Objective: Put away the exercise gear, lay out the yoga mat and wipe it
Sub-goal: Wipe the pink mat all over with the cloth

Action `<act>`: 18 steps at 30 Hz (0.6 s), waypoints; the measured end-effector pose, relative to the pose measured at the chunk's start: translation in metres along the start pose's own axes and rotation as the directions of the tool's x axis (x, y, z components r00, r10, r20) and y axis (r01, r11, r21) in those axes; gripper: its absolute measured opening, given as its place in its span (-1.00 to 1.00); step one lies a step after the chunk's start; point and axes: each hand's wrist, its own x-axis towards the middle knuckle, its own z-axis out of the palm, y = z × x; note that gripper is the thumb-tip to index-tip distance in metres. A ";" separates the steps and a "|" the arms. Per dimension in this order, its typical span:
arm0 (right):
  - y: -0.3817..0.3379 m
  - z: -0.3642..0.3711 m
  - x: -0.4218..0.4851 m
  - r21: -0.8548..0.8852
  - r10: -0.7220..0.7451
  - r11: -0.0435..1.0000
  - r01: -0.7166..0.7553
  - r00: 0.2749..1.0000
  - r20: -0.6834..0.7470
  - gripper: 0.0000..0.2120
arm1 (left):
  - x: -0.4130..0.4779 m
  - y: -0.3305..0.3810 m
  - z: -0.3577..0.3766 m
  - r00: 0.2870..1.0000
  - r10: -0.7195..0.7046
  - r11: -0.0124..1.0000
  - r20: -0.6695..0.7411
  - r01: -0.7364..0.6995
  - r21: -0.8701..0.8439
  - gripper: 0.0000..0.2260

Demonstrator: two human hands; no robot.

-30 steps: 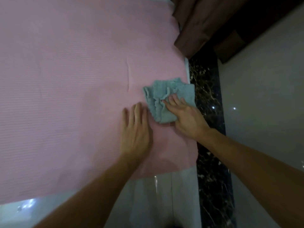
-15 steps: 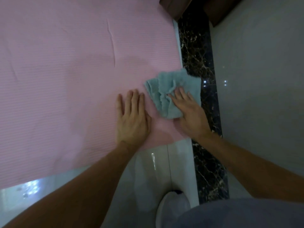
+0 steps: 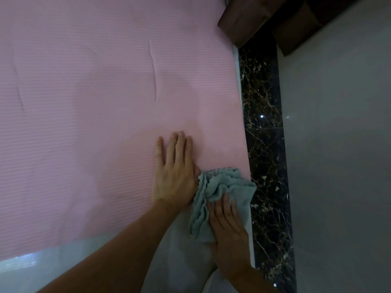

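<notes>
The pink yoga mat [image 3: 84, 123] lies unrolled and flat on the floor [image 3: 338, 166], filling most of the view from the left edge across to the upper middle. Its ribbed surface shows a long crease [image 3: 153, 70] running up from near the middle, and a fainter one towards the left.

A crumpled blue-green cloth [image 3: 228, 185] sits at the mat's near right corner. Its upper part lies on the pink surface, and its lower part hangs over the mat's near edge onto the pale floor.

The right hand [image 3: 228, 233] lies palm down on the lower half of the cloth. Its fingers [image 3: 225, 206] are straight and slightly spread, pressing the fabric flat rather than gripping it.

The left hand [image 3: 173, 176] rests palm down on the bare mat just to the left of the cloth. Its fingers [image 3: 179, 144] are straight and held close together, pointing away from the person, and it holds nothing. The thumb side of this hand touches the bunched left edge of the cloth. Both bare forearms reach in from the bottom of the view.

A dark strip of veined marble [image 3: 264, 144] runs along the mat's right edge, with pale glossy floor beyond it. Something dark brown [image 3: 243, 20], folded or draped, sits at the top right, beyond the far end of the marble strip.
</notes>
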 end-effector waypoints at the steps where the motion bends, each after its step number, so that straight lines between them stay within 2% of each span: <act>1: -0.001 -0.001 0.002 -0.013 -0.017 1.000 0.017 1.000 -0.005 -0.49 | 0.001 -0.001 -0.001 1.000 0.008 1.000 0.016 -0.008 0.004 -0.45; 5: -0.002 -0.018 0.012 -0.102 -0.017 0.994 0.027 0.995 0.098 -0.36 | 0.000 0.000 -0.011 0.988 -0.021 0.999 0.150 0.017 0.029 -0.40; 8: 0.002 -0.041 0.023 -0.168 -0.061 0.979 0.112 0.957 0.285 -0.35 | -0.003 -0.005 -0.033 0.958 0.015 1.000 0.286 -0.020 0.014 -0.38; 10: -0.001 -0.058 0.037 -0.157 -0.023 0.983 0.095 0.912 0.409 -0.38 | -0.006 -0.010 -0.062 0.923 0.035 0.999 0.383 -0.025 -0.031 -0.41; 12: -0.008 -0.079 0.059 -0.170 0.071 0.985 0.035 0.812 0.580 -0.48 | -0.015 -0.015 -0.102 0.913 -0.054 0.983 0.404 0.120 -0.138 -0.56; 14: -0.027 -0.109 0.078 -0.169 0.171 0.983 -0.066 0.640 0.749 -0.67 | -0.036 -0.019 -0.143 0.923 -0.168 0.931 0.345 0.264 -0.252 -0.66; 15: -0.040 -0.123 0.085 -0.169 0.190 0.981 -0.091 0.601 0.776 -0.75 | -0.049 -0.022 -0.164 0.930 -0.205 0.911 0.306 0.295 -0.287 -0.68; 16: -0.056 -0.142 0.091 -0.163 0.189 0.982 -0.099 0.605 0.773 -0.81 | -0.064 -0.026 -0.185 0.932 -0.229 0.898 0.280 0.313 -0.309 -0.70; 17: -0.074 -0.163 0.095 -0.157 0.180 0.983 -0.093 0.638 0.749 -0.87 | -0.078 -0.031 -0.204 0.926 -0.254 0.879 0.279 0.341 -0.332 -0.71; 18: -0.094 -0.186 0.099 -0.153 0.157 0.986 -0.069 0.695 0.702 -0.84 | -0.091 -0.034 -0.224 0.907 -0.302 0.847 0.294 0.397 -0.354 -0.72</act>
